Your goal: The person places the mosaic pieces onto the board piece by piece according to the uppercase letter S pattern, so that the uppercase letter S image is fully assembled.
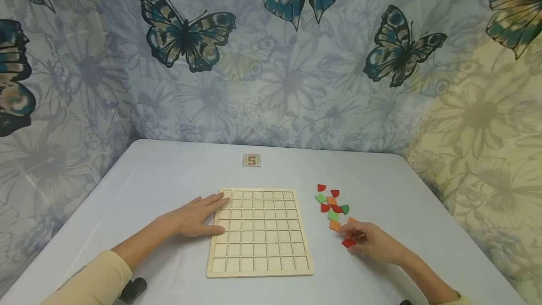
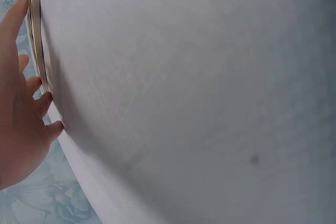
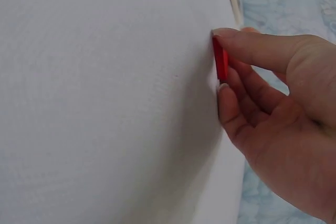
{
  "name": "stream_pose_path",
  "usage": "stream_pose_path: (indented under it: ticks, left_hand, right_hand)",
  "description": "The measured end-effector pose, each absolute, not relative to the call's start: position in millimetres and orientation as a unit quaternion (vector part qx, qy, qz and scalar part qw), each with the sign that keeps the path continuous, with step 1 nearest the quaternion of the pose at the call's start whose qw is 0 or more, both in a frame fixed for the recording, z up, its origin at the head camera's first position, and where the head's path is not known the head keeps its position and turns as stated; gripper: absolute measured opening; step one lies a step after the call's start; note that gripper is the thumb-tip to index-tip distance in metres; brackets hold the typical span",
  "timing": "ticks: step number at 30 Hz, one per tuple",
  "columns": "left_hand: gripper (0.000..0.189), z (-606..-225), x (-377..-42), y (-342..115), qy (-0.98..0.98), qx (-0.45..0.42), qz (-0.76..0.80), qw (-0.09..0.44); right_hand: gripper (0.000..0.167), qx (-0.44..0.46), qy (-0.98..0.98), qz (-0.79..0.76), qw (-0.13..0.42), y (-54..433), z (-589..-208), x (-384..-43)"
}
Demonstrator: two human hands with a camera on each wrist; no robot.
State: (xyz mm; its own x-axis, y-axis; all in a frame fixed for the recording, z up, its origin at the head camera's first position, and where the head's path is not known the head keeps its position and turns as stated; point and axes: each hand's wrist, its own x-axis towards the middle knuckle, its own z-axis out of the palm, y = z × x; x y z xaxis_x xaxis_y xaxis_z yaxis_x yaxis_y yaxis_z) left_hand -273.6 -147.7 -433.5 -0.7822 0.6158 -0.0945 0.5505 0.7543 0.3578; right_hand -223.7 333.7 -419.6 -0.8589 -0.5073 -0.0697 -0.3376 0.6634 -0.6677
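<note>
A pale wooden board (image 1: 260, 231) with a grid of square recesses lies flat on the white table. My left hand (image 1: 195, 216) rests at its left edge, fingers spread and fairly straight, the fingertips and thumb touching the rim. To the right of the board, my right hand (image 1: 372, 243) pinches a small red tile (image 1: 348, 243) between thumb and fingers. The right wrist view shows that red tile (image 3: 220, 59) edge-on, close to the tabletop. Just beyond the hand lie an orange tile (image 1: 335, 225) and another orange tile (image 1: 353, 220), partly hidden by the fingers.
Several loose tiles lie in a cluster right of the board, among them a light green tile (image 1: 320, 198), a dark green tile (image 1: 345, 209) and a red tile (image 1: 322, 187). A small patterned card (image 1: 251, 160) sits near the table's back edge. Butterfly-printed cloth (image 1: 292, 84) hangs behind.
</note>
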Motion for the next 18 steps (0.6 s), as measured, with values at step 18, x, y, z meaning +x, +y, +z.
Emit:
stream_pose_path:
  ticks: [18]
  left_hand:
    - [0.086,-434.0,-273.8,-152.1,0.928,0.336,0.138,0.086]
  right_hand:
    - [0.027,-0.228,0.903,-0.339,0.132,334.9,-416.6,-223.8]
